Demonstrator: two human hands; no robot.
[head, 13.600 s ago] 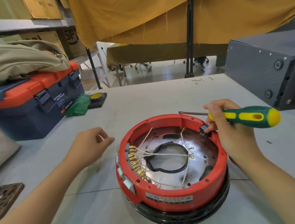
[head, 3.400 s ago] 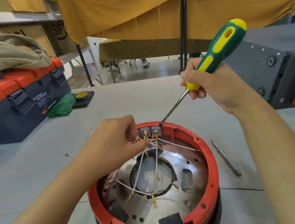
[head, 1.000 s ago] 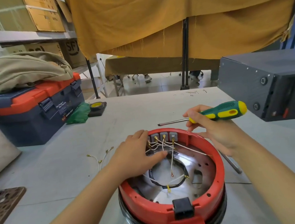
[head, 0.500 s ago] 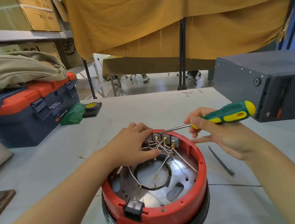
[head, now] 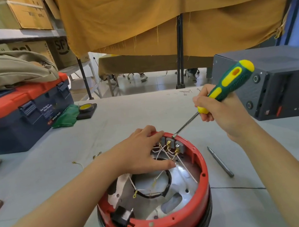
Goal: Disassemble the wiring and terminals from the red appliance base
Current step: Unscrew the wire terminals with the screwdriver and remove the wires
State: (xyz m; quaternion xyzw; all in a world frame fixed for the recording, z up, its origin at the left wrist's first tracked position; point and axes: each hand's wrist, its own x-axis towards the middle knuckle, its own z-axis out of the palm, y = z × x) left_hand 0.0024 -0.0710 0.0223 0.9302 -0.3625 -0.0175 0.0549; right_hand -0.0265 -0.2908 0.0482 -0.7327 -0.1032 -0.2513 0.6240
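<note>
The red appliance base point(head: 158, 225) was set on the counter point(head: 127, 120), close to the near edge, open side up. The step in hand was judged to be the prying loose of the grey terminal blocks point(head: 173, 143) seated inside its far rim. For that to be done well, the base had to be kept pinned flat so that it could not skate, and the blade was best worked into the seam behind a block and levered gently, never jabbed toward the bracing fingers or across the white wires point(head: 166, 153). A slip was the risk to be watched.

The left hand point(head: 142, 152) was laid over the far rim, the fingers curled over its edge just beside the blocks and the thumb stretched down inside the bowl; the base was held steady by it. The right hand point(head: 220, 112) was raised above and behind the rim, closed round the green and yellow screwdriver point(head: 224, 87), which was held slanted with its handle high. The tip was brought down to the top of the middle block. A plain metal rod point(head: 220, 162) was left lying on the counter to the right.
</note>
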